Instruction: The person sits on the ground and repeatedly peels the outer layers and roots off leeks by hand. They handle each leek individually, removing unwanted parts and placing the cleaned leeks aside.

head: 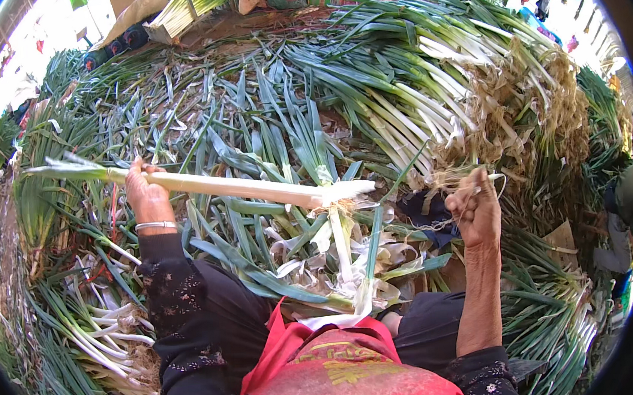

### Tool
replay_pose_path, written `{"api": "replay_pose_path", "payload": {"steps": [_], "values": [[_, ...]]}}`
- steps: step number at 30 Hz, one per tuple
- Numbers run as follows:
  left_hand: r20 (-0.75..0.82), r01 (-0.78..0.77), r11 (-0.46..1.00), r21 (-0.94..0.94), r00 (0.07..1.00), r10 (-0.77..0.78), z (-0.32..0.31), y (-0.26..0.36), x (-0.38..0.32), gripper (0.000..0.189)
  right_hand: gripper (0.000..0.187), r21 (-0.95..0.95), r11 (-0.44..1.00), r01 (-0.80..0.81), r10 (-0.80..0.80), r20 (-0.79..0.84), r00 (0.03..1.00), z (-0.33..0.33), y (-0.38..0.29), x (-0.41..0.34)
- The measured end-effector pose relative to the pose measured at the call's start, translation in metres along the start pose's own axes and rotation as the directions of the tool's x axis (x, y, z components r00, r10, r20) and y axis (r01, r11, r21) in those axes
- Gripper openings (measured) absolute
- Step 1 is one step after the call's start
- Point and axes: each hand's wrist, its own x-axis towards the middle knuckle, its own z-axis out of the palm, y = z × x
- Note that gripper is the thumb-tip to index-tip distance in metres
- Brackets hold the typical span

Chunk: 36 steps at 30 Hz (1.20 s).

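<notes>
My left hand (148,191) is closed around the upper stalk of a long green onion (236,186), which lies nearly level across the view. Its green end points left and its white root end reaches the middle. At the right, my right hand (475,203) is raised with curled fingers, and stringy roots (442,180) show at its fingertips; whether it grips them I cannot tell. Peeled leaves and pale skins (300,272) lie below the onion, in front of my red apron (348,369).
A large heap of green onions with tangled roots (511,96) rises at the upper right. More onions lie at the lower left (103,346) and lower right (553,318). Leaf scraps (172,97) cover much of the ground ahead. A crate of onions (166,30) stands at the far left.
</notes>
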Motion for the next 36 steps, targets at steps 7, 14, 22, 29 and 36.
{"api": "replay_pose_path", "payload": {"steps": [7, 14, 22, 29, 36], "values": [[-0.052, 0.057, 0.998, -0.016, 0.997, -0.058, -0.008, -0.01, -0.002, 0.024, 0.056, -0.76, 0.136, 0.635, 0.083, 0.647, 0.758, 0.019, 0.061, -0.024], [0.008, 0.089, 0.993, 0.078, 0.996, -0.09, 0.004, -0.045, -0.016, 0.02, 0.021, -0.383, 0.299, 0.874, -0.204, 0.869, 0.451, 0.085, 0.066, -0.046], [0.074, 0.134, 0.978, 0.158, 0.986, -0.147, -0.016, -0.031, 0.023, 0.019, 0.015, -0.27, 0.831, 0.486, 0.115, 0.939, 0.325, 0.045, 0.027, -0.158], [-0.049, 0.094, 0.986, -0.134, 0.994, -0.102, 0.006, -0.038, 0.024, 0.023, 0.085, -0.514, -0.144, 0.846, 0.438, 0.734, 0.52, 0.005, 0.031, -0.117], [0.098, 0.131, 0.983, -0.132, 0.988, -0.119, 0.014, -0.045, -0.016, 0.016, 0.054, -0.421, 0.899, -0.123, 0.345, 0.506, 0.79, 0.089, 0.08, -0.054]]}}
